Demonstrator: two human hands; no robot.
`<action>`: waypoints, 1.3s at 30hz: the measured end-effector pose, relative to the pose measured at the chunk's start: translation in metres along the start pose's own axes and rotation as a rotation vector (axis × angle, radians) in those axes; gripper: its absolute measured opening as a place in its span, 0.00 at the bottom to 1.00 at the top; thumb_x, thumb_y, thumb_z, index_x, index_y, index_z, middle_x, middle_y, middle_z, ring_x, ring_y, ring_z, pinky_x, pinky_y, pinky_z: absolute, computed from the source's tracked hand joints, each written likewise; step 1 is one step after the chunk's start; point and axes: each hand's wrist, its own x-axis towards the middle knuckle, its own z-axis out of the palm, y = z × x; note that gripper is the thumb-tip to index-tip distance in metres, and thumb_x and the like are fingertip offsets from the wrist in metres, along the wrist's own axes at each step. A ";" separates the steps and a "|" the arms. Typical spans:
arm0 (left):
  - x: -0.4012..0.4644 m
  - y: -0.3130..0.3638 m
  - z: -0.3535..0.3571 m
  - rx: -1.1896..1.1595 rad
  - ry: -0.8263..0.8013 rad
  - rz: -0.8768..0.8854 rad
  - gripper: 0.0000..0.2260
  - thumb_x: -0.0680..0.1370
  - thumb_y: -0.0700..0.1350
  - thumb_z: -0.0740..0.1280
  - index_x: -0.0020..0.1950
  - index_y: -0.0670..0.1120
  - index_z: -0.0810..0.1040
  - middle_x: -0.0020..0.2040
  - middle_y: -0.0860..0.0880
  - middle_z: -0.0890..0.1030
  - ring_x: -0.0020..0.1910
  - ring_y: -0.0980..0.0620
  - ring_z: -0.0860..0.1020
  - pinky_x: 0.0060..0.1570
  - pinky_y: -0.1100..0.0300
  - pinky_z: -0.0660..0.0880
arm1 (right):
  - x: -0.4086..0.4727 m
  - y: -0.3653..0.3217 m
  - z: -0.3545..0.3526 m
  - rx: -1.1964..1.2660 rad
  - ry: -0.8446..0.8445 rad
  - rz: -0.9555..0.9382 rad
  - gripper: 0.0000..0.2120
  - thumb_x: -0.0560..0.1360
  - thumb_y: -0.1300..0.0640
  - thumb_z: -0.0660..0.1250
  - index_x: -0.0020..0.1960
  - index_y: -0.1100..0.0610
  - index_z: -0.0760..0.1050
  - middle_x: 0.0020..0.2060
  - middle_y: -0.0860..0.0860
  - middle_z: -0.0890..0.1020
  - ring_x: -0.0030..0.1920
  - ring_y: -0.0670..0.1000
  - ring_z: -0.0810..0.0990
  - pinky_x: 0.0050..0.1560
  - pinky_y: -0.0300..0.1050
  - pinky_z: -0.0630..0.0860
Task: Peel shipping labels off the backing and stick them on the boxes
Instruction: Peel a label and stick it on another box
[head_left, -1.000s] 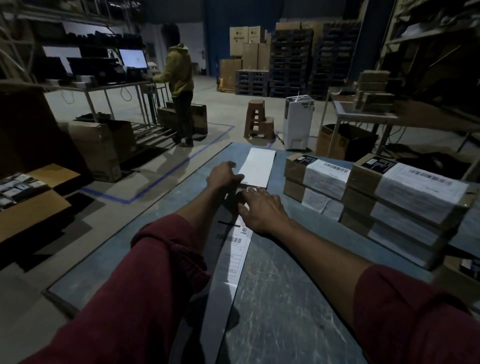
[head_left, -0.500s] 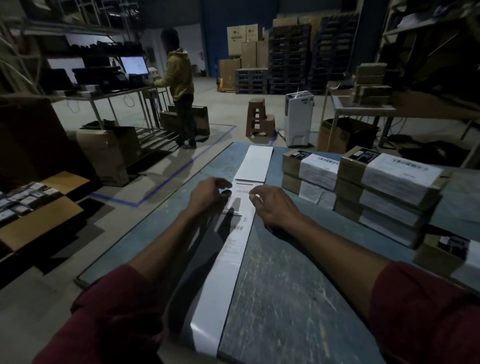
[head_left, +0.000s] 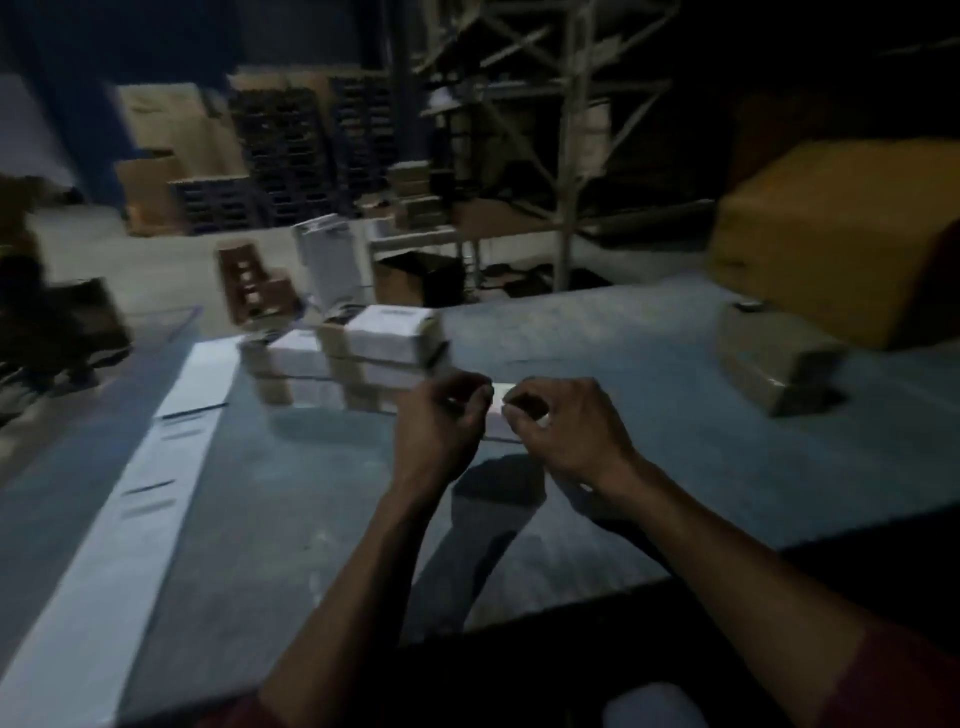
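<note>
I am watching both hands working together over the middle of the table (head_left: 649, 364); the left hand (head_left: 441, 421) and the right hand (head_left: 561, 431) are each pinching an edge of one small white label (head_left: 500, 415), fingers curled, the paper stretched between them above the surface; whether it is fully free of any backing I cannot tell, the frame being smeared by motion. The risks, as I am judging them: the adhesive side could be folding onto itself or catching a fingertip if the two pinches drift closer; in this dim light the label could be going down crooked or creased; the long backing strip (head_left: 140, 499), lying well to the left and running off the near edge, could be slipping off the table. The stack of boxes (head_left: 374, 348), already bearing white labels, is sitting just beyond the hands; a plain box (head_left: 774, 358) is lying apart to the right. The tabletop is looking grey-blue and scuffed; behind it, a dark warehouse floor with pallets, cartons and metal racking.
</note>
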 end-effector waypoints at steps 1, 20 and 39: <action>-0.003 0.017 0.030 -0.047 -0.034 0.034 0.04 0.79 0.46 0.72 0.49 0.48 0.87 0.40 0.54 0.86 0.36 0.58 0.84 0.40 0.59 0.81 | -0.008 0.023 -0.024 -0.049 0.031 0.054 0.09 0.76 0.47 0.69 0.51 0.47 0.85 0.45 0.45 0.88 0.45 0.49 0.86 0.46 0.50 0.83; -0.039 0.059 0.206 0.227 -0.380 0.227 0.10 0.73 0.50 0.69 0.39 0.44 0.85 0.39 0.46 0.84 0.38 0.46 0.81 0.38 0.52 0.78 | -0.022 0.238 -0.160 -0.243 0.404 0.708 0.26 0.75 0.44 0.74 0.70 0.52 0.73 0.70 0.57 0.68 0.65 0.65 0.75 0.65 0.56 0.73; -0.014 0.054 0.053 -0.288 0.281 -0.229 0.21 0.83 0.59 0.65 0.72 0.50 0.75 0.68 0.47 0.78 0.66 0.49 0.77 0.61 0.53 0.76 | -0.042 0.089 -0.076 0.467 0.289 0.026 0.18 0.68 0.54 0.84 0.56 0.50 0.84 0.60 0.53 0.82 0.57 0.33 0.80 0.54 0.28 0.76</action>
